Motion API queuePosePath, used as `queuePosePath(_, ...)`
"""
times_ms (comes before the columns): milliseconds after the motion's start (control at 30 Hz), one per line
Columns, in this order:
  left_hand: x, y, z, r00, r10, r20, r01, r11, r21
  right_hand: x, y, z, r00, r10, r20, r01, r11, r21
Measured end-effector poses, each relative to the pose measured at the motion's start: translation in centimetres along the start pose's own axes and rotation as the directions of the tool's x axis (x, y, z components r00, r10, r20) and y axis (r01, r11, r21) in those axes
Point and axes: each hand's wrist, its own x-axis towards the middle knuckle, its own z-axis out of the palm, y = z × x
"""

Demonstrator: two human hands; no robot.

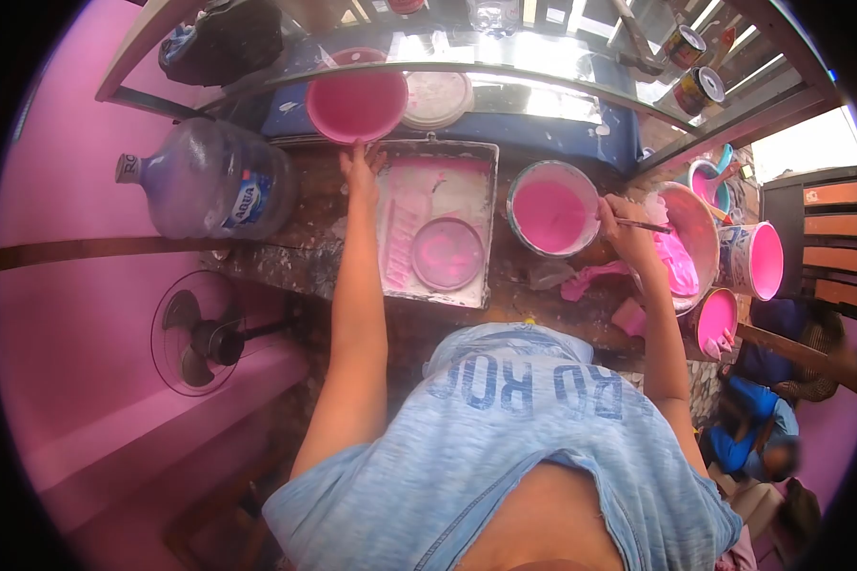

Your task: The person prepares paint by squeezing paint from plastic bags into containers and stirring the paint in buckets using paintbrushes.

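My left hand (360, 169) grips the near rim of a round pink tub (355, 107) at the back of the workbench. Just right of that hand lies a paint-smeared tray (397, 205) with a round, pink-stained lid (447, 254) in it. My right hand (623, 226) is closed around a thin paintbrush (646, 226), whose handle points right. Beside its fingers stands a white bucket (517, 195) of pink paint. Under and right of my right forearm, a wide basin (707, 224) holds a bright pink cloth or bag (678, 265).
A large clear water jug (221, 181) lies on its side at left, above a fan (209, 338). Paint containers (766, 260) crowd the right side. A glass shelf (428, 52) with cans (697, 90) overhangs the back. A person (752, 428) is at lower right.
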Motion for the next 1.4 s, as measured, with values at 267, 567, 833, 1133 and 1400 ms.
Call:
queuePosePath(267,0.3,0.6,-0.3,0.999,-0.018,0.032,0.017,0.999,0.04,-0.4,-1.5,-0.8,0.98,0.093,0.175,-0.1,0.994,0.031)
queuePosePath(567,1.0,-0.1,-0.6,0.999,-0.04,-0.003,0.04,0.999,0.035,-0.1,-0.2,0.2,0.973,-0.041,0.229,0.035,0.999,0.031)
queuePosePath(833,0.6,-0.1,0.2,0.999,-0.04,0.017,0.038,0.996,0.083,0.2,0.4,0.3,0.994,-0.112,0.017,0.111,0.993,0.051)
queuePosePath(1133,0.6,0.3,0.1,0.998,-0.028,0.064,0.02,0.993,0.113,-0.2,-0.9,-1.5,0.99,-0.03,0.139,0.04,0.997,-0.07)
queuePosePath(1400,0.7,-0.1,-0.1,0.998,-0.031,0.057,0.024,0.993,0.112,1.9,-1.4,1.1,0.99,-0.131,0.043,0.131,0.991,0.005)
